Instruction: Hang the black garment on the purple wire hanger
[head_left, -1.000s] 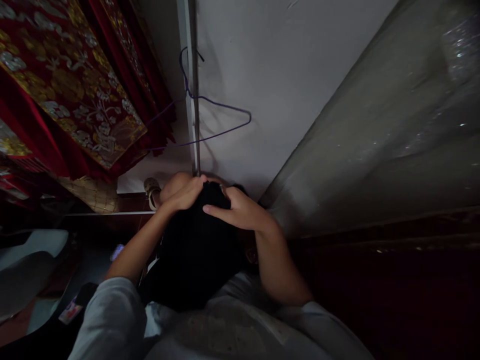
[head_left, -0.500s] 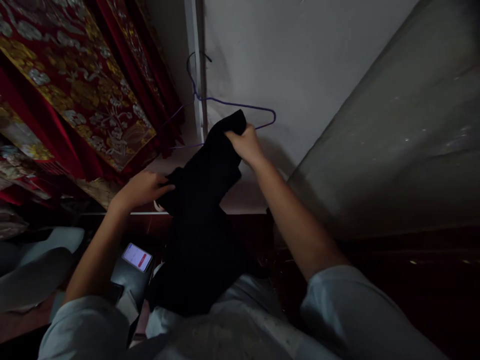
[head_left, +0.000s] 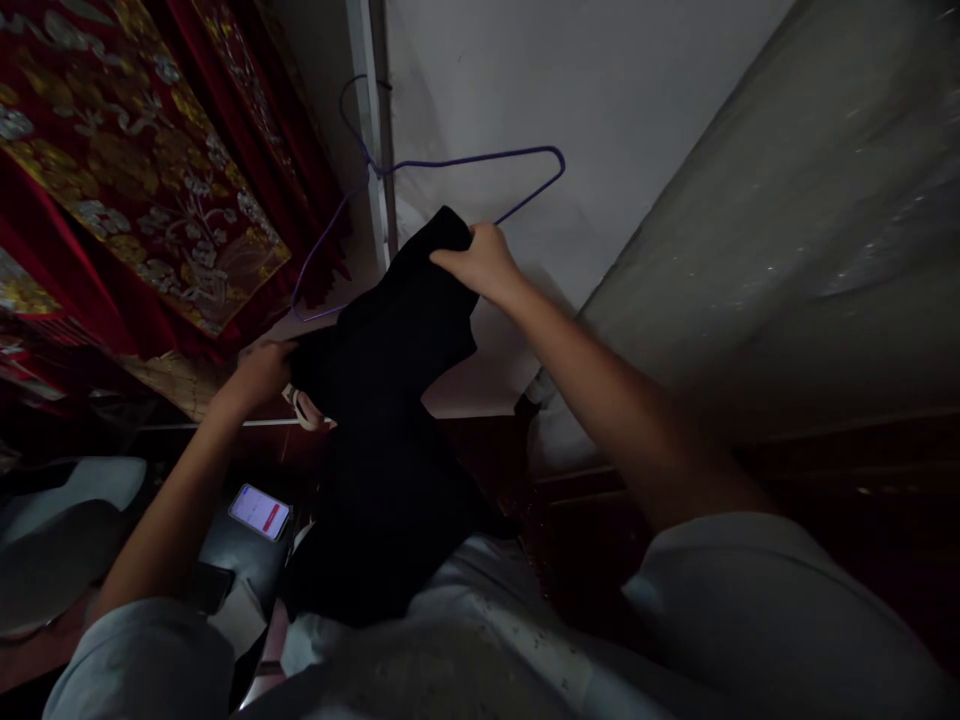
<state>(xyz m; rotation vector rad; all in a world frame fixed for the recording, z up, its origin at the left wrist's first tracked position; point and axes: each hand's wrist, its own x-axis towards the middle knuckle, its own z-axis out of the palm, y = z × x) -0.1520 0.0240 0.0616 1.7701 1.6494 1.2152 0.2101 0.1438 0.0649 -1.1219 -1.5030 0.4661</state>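
A black garment [head_left: 382, 390] is stretched between my two hands and drapes down over my lap; its exact kind is too dark to make out. My right hand [head_left: 487, 265] pinches its upper right corner, thumb on the near side. At the upper left edge, my left hand [head_left: 264, 372] is closed on the cloth. Just behind the garment is a purple wire hanger [head_left: 465, 160], its hook near a metal pole. The hanger's lower bar is partly hidden by the cloth and my right hand.
Red embroidered cloths [head_left: 202, 200] hang at the left. A phone with a lit screen [head_left: 259, 512] lies on a dark seat at lower left. Behind the hanger rise a narrow metal pole [head_left: 369, 110] and a pale wall [head_left: 585, 90]. Plastic sheeting [head_left: 750, 280] covers something at right.
My left hand has moved left and closed on the garment's edge, pulling the top wider. My right hand has shifted slightly up and left. More of the hanger now shows.
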